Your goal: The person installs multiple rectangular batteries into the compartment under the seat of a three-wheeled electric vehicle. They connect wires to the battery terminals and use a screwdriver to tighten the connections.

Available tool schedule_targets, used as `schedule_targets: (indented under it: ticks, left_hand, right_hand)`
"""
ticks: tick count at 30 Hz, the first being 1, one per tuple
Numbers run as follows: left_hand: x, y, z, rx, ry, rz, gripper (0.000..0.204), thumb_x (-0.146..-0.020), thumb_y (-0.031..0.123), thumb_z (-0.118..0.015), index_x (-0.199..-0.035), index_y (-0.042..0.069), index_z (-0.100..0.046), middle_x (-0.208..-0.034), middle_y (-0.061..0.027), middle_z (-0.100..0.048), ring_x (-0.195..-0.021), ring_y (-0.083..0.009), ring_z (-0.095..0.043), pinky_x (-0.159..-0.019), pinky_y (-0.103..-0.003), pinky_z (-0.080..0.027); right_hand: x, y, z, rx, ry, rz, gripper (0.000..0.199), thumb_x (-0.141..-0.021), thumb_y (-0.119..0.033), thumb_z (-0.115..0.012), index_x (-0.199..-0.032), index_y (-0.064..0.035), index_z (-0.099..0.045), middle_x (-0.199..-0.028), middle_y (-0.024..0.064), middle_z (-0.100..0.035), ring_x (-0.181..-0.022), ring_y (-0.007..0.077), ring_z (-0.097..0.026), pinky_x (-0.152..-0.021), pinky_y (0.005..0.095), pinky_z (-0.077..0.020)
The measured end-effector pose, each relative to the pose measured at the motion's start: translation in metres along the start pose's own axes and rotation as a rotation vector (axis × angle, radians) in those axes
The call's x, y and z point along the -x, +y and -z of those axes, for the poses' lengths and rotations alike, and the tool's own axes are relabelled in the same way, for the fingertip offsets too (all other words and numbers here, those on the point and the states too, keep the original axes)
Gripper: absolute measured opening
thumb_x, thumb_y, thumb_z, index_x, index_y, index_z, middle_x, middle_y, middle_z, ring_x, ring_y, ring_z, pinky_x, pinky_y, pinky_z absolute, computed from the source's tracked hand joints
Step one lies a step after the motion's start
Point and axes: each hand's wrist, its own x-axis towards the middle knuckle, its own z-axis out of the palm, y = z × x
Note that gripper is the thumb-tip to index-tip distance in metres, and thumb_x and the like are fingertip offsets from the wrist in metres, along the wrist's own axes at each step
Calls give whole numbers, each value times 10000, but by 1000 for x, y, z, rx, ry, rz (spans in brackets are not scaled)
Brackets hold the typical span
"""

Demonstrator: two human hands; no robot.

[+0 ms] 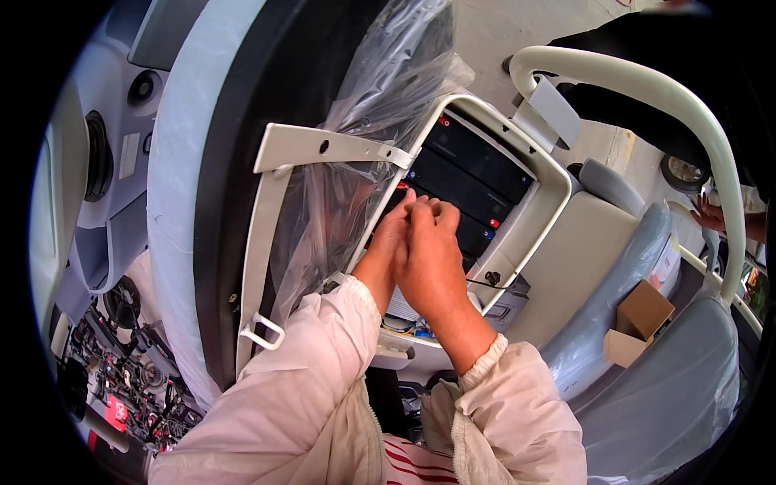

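Observation:
Black batteries (477, 162) sit side by side in a cream-framed compartment in front of me, with small red and blue terminal parts at their ends. Both my hands meet over the compartment's left side. My left hand (388, 238) is closed, its thumb close to a red terminal part (402, 186); most of its fingers lie behind the other hand. My right hand (435, 259) is also closed, fingers curled and pressed together against the left. Whatever they pinch between them is hidden. Wires (396, 327) and a blue connector show below my wrists.
A hinged cream metal frame (263, 218) stands to the left with clear plastic sheeting (388, 73) behind it. On the right, a curved cream rail (687, 97) arches over wrapped seats and an opened cardboard box (644, 311). Another person's hand (709, 214) appears at the far right.

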Motion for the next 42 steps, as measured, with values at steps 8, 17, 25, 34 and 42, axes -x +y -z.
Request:
schedule_targets:
  ticks: [8,17,25,34,42]
  left_hand:
    - [15,-15,-9,281,-164,-1,320,-1014,326,-560,-1125,28,-603,-1154,-79,-636,-1063,-197,-623,-987,-338,-497]
    - [26,-13,-8,146,-158,71,230,-1015,241,-541,-1126,54,-616,-1156,-80,-646,-1137,-197,-614,-995,-335,-503]
    - [17,-13,-1,156,-85,42,171,-1009,253,-575,-1013,88,-621,-1047,-57,-649,-982,-164,-638,-886,-316,-534]
    - [22,-9,-10,111,-54,-21,270,-1015,315,-556,-1083,61,-617,-1122,-86,-656,-1070,-181,-626,-973,-331,-502]
    - [8,-15,9,209,-318,-10,278,-1013,318,-560,-1095,54,-582,-1034,-51,-640,-982,-175,-641,-932,-318,-514]
  right_hand:
    - [-6,0,15,398,-7,-267,356,-994,-367,-528,-999,-11,-536,-635,187,-658,-632,384,-690,-587,465,-561]
    - [-2,11,16,350,-87,-313,382,-993,-342,-521,-1151,6,-518,-690,236,-660,-667,411,-664,-637,529,-535]
    - [10,7,6,314,-79,-177,389,-999,-343,-530,-1086,35,-539,-779,296,-655,-734,441,-665,-654,507,-538]
    - [8,9,3,483,-47,89,423,-964,-407,-576,-980,15,-544,-830,246,-691,-765,397,-701,-635,457,-568]
    - [-1,4,-1,377,213,58,455,-921,-375,-636,-1039,55,-549,-709,180,-667,-632,418,-680,-607,494,-562]
